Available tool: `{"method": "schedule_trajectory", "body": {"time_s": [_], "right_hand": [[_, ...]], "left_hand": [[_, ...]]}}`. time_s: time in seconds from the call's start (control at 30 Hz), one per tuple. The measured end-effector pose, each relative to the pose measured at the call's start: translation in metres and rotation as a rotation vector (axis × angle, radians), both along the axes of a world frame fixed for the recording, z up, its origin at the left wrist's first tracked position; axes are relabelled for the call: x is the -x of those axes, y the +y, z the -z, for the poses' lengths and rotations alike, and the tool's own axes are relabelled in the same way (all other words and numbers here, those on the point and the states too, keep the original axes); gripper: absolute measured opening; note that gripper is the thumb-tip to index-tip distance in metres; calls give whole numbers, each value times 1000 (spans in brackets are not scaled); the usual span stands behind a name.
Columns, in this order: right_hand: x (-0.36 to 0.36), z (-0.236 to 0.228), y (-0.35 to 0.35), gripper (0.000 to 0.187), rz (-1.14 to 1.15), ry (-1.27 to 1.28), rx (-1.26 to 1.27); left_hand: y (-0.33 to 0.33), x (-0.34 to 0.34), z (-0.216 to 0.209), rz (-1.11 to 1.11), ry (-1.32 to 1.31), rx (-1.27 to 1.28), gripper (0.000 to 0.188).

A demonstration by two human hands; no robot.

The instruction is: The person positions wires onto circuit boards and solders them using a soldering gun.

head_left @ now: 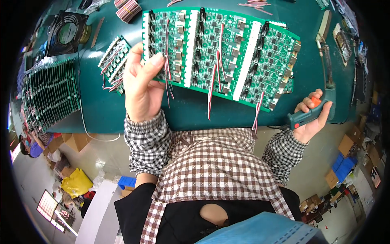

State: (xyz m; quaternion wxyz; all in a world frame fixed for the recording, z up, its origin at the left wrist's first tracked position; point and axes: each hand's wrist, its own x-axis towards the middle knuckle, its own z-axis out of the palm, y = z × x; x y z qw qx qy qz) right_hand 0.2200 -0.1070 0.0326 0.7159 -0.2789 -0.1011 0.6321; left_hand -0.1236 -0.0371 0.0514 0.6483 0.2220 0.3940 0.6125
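Observation:
A long green circuit board panel point(227, 53) is held up over the bench by my left hand point(143, 83), thumb on its face at the left end. The panel carries rows of chips, white strips and black parts. Several thin red-and-white wires point(215, 77) hang from it, some past its lower edge. To the right, my right hand point(312, 118) is wrapped round the grip of a dark green soldering gun point(330, 99) with an orange-red trigger. Its tip end points away from me, apart from the panel.
Left on the green bench point(183, 110) stand a black fan point(65, 32) and a row of upright circuit boards point(50, 95). Smaller wired boards point(115, 61) lie beside my left hand. A banded wire bundle point(128, 11) sits behind. A pale bar point(323, 24) lies at far right.

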Motion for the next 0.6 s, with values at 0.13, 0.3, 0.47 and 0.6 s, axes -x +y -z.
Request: {"method": "schedule_trajectory", "body": {"time_s": [0.13, 0.3, 0.47, 0.6], "right_hand": [[2, -2, 0, 36, 11, -4, 3], [2, -1, -1, 35, 14, 4, 16], [3, -1, -2, 35, 40, 0, 42], [4, -1, -2, 36, 35, 6, 54]], "left_hand": [[3, -9, 1, -6, -65, 28, 32], [5, -7, 3, -22, -135, 14, 31], [7, -5, 8, -15, -163, 29, 33], [6, -6, 7, -6, -167, 35, 33]]}}
